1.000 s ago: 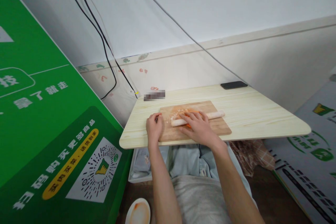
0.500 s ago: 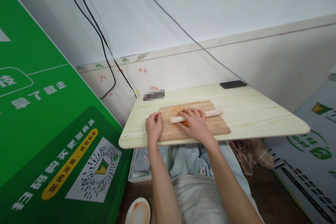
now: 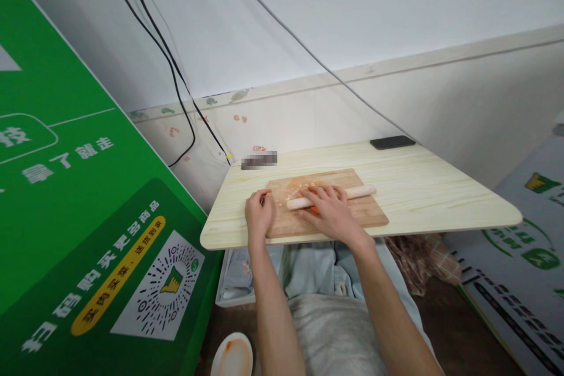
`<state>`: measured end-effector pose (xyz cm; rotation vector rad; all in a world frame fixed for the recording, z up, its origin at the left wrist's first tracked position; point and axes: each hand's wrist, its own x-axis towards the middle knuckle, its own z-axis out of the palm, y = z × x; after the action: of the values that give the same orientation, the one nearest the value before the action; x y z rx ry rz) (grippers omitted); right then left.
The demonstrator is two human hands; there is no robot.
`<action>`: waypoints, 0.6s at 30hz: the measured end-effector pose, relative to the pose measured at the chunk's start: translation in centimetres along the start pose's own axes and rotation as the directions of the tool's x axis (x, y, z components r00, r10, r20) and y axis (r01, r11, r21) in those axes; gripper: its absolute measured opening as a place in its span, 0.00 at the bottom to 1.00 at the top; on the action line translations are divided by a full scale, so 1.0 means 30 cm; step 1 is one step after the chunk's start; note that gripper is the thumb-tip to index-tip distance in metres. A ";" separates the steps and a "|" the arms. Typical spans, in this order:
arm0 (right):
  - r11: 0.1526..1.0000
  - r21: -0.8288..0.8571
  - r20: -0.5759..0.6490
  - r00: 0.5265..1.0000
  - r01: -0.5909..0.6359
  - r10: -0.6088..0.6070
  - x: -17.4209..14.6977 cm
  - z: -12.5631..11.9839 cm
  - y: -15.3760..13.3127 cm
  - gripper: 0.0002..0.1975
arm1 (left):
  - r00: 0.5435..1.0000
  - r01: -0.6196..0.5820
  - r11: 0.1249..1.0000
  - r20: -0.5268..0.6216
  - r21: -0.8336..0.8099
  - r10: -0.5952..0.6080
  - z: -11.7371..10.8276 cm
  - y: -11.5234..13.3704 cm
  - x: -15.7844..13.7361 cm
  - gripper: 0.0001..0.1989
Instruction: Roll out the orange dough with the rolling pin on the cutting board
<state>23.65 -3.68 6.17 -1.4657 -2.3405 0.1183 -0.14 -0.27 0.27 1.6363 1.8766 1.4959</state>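
Note:
A wooden cutting board (image 3: 365,217) lies near the front edge of the table, with a pale rolling pin (image 3: 361,191) slanting across it. My right hand (image 3: 331,210) rests over the middle of the pin, fingers draped across it. Something orange (image 3: 314,209) shows in part beneath that hand; its kind is hidden. Pale crumbs and an orange stain mark the board around the pin's left end. My left hand (image 3: 259,214) is closed at the board's left edge, its fingers curled around that side. A small dark spot shows by those fingers.
A black phone (image 3: 392,142) lies at the back of the table (image 3: 449,194). A blurred dark object (image 3: 259,160) sits at the back left. Below stands a stained white plate (image 3: 232,355). A green panel (image 3: 145,211) rises on the left, and cables hang along the wall.
The rolling pin and my right hand have shifted slightly toward me, and my right wrist has moved a little to the right. My left hand stays at the board's edge.

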 end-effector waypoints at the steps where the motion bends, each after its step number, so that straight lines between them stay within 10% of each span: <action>1: 1.000 0.006 0.027 1.000 0.010 -0.010 -0.010 -0.009 0.004 0.29 | 1.000 0.000 1.000 0.001 -0.002 0.000 0.000 -0.001 0.001 0.13; 18: 0.997 -0.055 -0.071 0.996 -0.054 0.050 0.022 0.022 -0.026 0.33 | 1.000 0.002 1.000 -0.003 0.000 -0.002 -0.003 0.005 -0.001 0.14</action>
<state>22.50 -3.36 5.96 -1.5336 -2.2683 0.0141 -0.11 -0.38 0.41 1.6330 1.8784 1.4986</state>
